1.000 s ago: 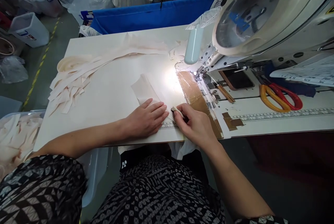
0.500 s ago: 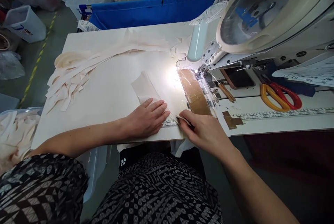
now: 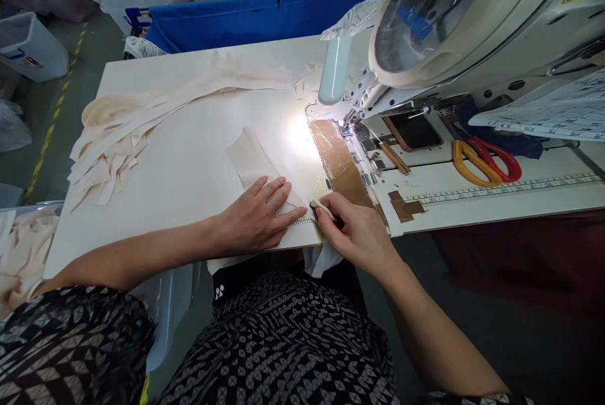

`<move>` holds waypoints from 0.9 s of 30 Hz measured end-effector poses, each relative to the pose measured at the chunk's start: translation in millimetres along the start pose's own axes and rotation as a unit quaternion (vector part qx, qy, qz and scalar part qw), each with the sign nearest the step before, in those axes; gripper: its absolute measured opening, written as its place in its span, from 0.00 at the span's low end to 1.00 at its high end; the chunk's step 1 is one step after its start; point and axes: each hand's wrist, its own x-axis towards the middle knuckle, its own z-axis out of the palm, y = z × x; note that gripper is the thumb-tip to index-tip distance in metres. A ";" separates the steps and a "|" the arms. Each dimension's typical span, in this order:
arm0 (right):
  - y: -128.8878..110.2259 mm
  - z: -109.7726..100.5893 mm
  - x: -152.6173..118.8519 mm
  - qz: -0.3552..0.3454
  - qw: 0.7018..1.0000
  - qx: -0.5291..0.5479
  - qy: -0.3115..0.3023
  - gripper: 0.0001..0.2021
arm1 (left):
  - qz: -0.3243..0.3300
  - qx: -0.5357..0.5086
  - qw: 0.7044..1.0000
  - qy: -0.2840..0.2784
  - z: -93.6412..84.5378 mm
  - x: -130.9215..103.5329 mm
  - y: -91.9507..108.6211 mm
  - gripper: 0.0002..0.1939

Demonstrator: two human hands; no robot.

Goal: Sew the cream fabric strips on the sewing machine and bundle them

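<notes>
My left hand (image 3: 258, 213) lies flat with its fingers spread, pressing a cream cloth piece (image 3: 250, 156) onto the white table. The cloth's far part reaches out beyond my fingers, and its near part is hidden under the hand. Just to the right, my right hand (image 3: 357, 228) is closed, pinching the folded end of the cloth (image 3: 320, 205) between thumb and forefinger. A small dark thing shows at those fingertips; I cannot make out what it is. Printed ruler marks (image 3: 302, 220) run along the table between the hands.
A sewing machine (image 3: 425, 21) stands at the right, its needle area lit, beside brown tape (image 3: 338, 159). Scissors (image 3: 486, 162), a phone (image 3: 416, 130) and a wooden-handled tool (image 3: 394, 157) lie beyond. Cream strips (image 3: 118, 134) are piled at the left; a blue cloth bin (image 3: 265, 17) stands behind.
My left forefinger has spread away from the other fingers toward the right hand. The cloth end in my right hand now looks folded up. The whole view has shifted slightly.
</notes>
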 end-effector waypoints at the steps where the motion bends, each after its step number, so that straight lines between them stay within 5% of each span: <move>1: -0.2 0.2 0.9 -0.003 1.000 -0.007 -0.001 0.08 | 0.000 0.001 1.000 0.000 -0.2 0.2 0.1 0.25; 9: 0.7 -12.6 -5.3 -0.055 0.994 -0.075 -0.053 0.08 | -0.004 0.004 1.000 0.000 -0.3 -0.7 0.6 0.25; 15: 8.8 -22.6 -17.0 -0.030 0.996 -0.024 -0.082 0.09 | -0.005 -0.023 1.000 0.007 -2.7 1.6 0.2 0.21; 21: 11.2 -16.7 -18.0 -0.001 0.999 0.032 -0.036 0.08 | 0.070 -0.036 0.997 0.013 -5.3 13.9 10.6 0.21; 27: 9.7 -9.9 -23.1 0.011 1.000 0.008 0.001 0.08 | 0.071 0.004 0.997 0.029 -4.0 16.5 19.2 0.21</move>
